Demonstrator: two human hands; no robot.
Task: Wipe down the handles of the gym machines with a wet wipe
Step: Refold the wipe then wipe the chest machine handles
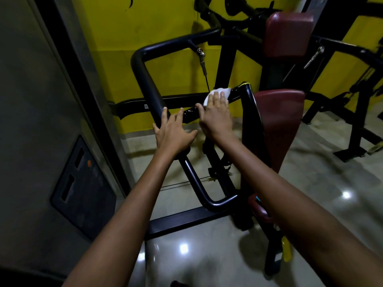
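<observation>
A black gym machine has a thick looped handle bar [145, 79] running down to my hands and a shiny black cross handle [238, 93] beside the maroon pads. My right hand [216, 116] presses a white wet wipe [219, 92] flat onto the cross handle, with the fingers straight over the wipe. My left hand [173, 132] rests on the looped bar where it meets the cross handle, fingers spread and wrapped loosely over it.
Maroon seat pad [279, 121] and back pad [288, 32] stand right of the handle. A grey cabinet [41, 121] with a dark panel fills the left. Yellow wall [165, 17] behind, glossy tiled floor [310, 193] below, another black machine frame [356, 112] at far right.
</observation>
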